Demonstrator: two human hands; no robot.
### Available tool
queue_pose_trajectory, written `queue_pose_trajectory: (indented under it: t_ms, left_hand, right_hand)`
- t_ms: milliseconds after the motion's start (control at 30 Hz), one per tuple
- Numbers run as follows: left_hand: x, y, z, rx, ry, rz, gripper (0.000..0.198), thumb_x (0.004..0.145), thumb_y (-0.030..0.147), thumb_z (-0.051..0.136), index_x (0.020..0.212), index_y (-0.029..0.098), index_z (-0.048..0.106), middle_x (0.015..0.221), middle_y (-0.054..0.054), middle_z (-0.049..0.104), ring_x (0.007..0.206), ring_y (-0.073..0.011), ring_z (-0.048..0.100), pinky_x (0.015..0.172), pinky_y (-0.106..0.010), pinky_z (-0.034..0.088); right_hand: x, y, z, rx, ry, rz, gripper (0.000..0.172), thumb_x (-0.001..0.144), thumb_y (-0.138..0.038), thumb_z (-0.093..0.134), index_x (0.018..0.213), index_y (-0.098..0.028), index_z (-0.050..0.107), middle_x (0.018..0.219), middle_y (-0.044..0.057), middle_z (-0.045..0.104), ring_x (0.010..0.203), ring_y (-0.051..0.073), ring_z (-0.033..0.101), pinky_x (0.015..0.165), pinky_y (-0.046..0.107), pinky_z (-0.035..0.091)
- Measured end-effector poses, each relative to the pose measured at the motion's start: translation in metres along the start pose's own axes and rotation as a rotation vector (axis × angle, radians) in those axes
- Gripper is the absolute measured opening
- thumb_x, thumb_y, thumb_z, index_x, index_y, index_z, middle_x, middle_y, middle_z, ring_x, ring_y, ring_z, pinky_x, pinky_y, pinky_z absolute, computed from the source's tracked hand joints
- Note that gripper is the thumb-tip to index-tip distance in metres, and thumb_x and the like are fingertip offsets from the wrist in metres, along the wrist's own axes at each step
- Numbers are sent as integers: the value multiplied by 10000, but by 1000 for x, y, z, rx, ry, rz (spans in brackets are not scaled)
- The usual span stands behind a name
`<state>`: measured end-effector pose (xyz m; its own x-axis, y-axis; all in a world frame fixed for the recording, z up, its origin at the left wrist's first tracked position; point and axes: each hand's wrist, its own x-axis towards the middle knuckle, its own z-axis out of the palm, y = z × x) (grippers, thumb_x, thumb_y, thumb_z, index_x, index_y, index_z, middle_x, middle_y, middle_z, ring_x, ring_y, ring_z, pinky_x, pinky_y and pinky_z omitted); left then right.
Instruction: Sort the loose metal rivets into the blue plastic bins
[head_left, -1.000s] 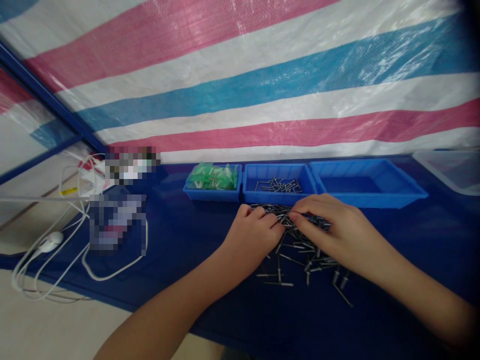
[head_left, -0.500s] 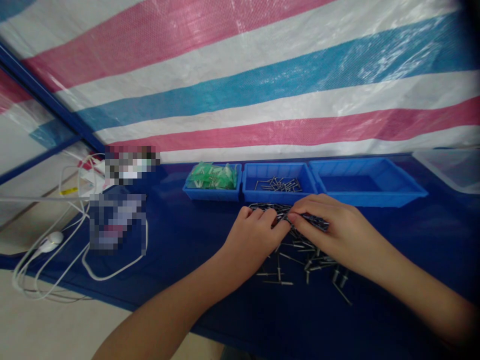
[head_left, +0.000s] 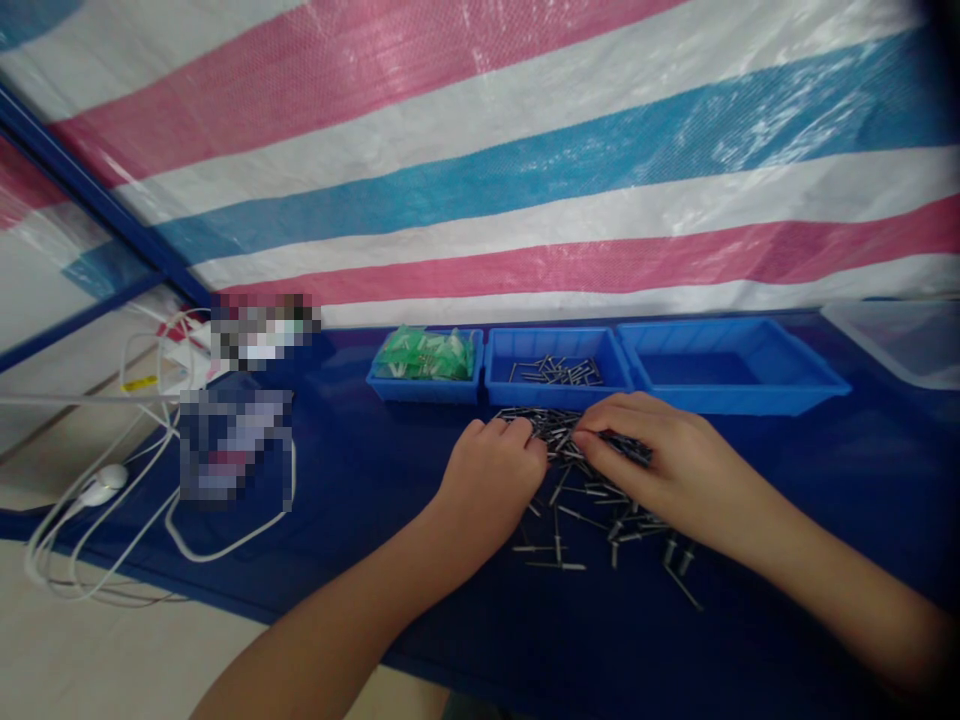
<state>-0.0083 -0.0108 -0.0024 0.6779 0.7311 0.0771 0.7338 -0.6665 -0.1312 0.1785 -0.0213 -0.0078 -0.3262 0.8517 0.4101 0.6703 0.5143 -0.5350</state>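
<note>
A heap of blind rivets [head_left: 556,428], thin silvery pins with thicker dark ends, lies on the blue tabletop [head_left: 337,480]. My left hand [head_left: 491,478] rests at the heap's left edge, its fingers curled inward; whatever is in them is hidden. On the other side, my right hand [head_left: 664,440] arches over the heap with thumb and fingertips pinched together among the rivets. More rivets show in the gap between its thumb and fingers. Several loose rivets [head_left: 592,490] are scattered toward me, below the two hands. The hands are apart, with part of the heap between them.
Behind the heap stand three blue bins in a row: one with green packets [head_left: 426,352], a middle bin [head_left: 559,393] with some rivets, and a wider bin [head_left: 739,398] at right. A clear plastic container [head_left: 900,345] sits far right. White cables [head_left: 176,535] lie at left.
My left hand has drawn back to the left, away from my right fingertips, uncovering more of the heap. My right hand stays nearly in place.
</note>
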Motion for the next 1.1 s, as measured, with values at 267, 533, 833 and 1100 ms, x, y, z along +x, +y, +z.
queue_pose_trajectory:
  t_ms: [267, 533, 833, 1100]
  left_hand:
    - [-1, -1, 3, -1, 24, 18, 115, 904, 207, 543, 860, 151, 633, 868, -59, 641, 814, -217, 634, 651, -324, 427]
    - [0, -1, 2, -8, 28, 43, 131, 908, 201, 526, 845, 163, 635, 860, -49, 643, 808, -226, 637, 645, -340, 421]
    - [1, -2, 10, -32, 15, 53, 144, 926, 246, 513, 860, 156, 605, 857, -47, 619, 799, -217, 636, 640, -328, 439]
    - [1, -4, 10, -19, 47, 56, 176, 972, 211, 383, 946, 161, 550, 902, -55, 579, 794, -215, 603, 632, -327, 449]
  right_hand:
    - [-1, 2, 2, -17, -29, -26, 169, 893, -248, 515, 804, -201, 651, 857, 49, 684, 828, 197, 631, 778, 347, 488]
    - [-1, 2, 4, -12, -43, -21, 174, 896, -249, 513, 805, -200, 655, 855, 47, 682, 827, 197, 632, 776, 350, 490]
    - [-2, 4, 4, -19, -43, -22, 175, 899, -254, 512, 814, -202, 657, 872, 49, 681, 845, 196, 627, 787, 347, 485]
    - [-4, 9, 8, -109, -144, -50, 171, 895, -205, 497, 859, -194, 664, 867, 63, 668, 821, 211, 612, 768, 374, 484]
